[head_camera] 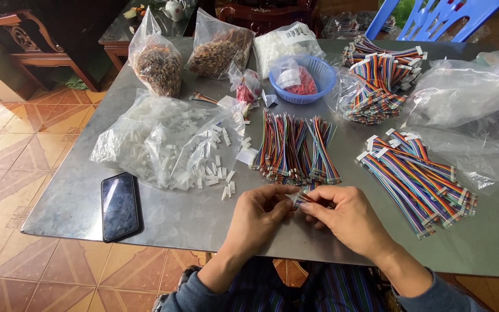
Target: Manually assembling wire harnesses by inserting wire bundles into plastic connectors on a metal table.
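Note:
Both hands meet near the front edge of a grey metal table [163, 222]. My left hand [259, 215] pinches a small white plastic connector [297, 198] at its fingertips. My right hand [347, 216] holds the end of a short multicoloured ribbon wire [305, 199] against that connector. Just beyond the hands lie bundles of loose multicoloured wires [295, 150]. A spill of white connectors [218, 170] lies to the left of them, out of an open clear bag [163, 138].
A black phone [119, 206] lies at the front left. Finished cables with white ends [420, 173] lie at the right, more [379, 78] at the back. A blue basket [307, 78], bags of brown parts [157, 66] and clear bags [469, 92] crowd the back. A blue chair [434, 17] stands behind.

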